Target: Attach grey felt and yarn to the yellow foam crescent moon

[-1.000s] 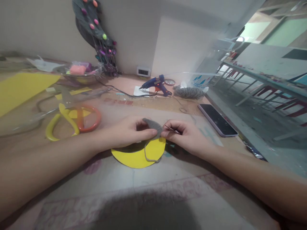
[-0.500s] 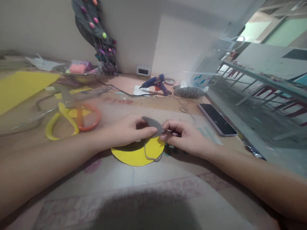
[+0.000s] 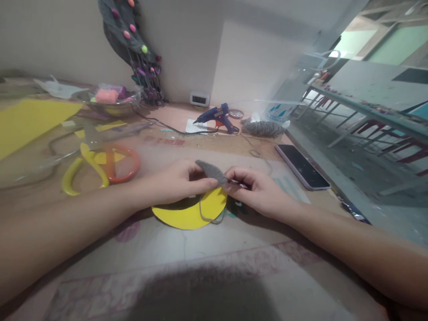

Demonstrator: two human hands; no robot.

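My left hand (image 3: pixel 174 183) is closed, pinching a small grey knitted piece (image 3: pixel 211 171) between thumb and fingers above the table. My right hand (image 3: pixel 258 189) is closed too, gripping the piece's right end together with a thin dark tool that I cannot make out. A loose grey yarn strand (image 3: pixel 210 214) hangs from the piece in a loop. Under both hands lies a yellow paper disc (image 3: pixel 187 215), partly hidden by them.
Yellow- and orange-handled scissors (image 3: pixel 100 167) lie to the left. A blue glue gun (image 3: pixel 217 117), a grey yarn bundle (image 3: pixel 264 129) and a phone (image 3: pixel 302 166) are at the back right. A yellow sheet (image 3: pixel 30 120) and a bowl (image 3: pixel 110 103) sit at the far left.
Both hands and the grey piece have shifted slightly up and left. My right fingers have closed in tighter against the piece's end.
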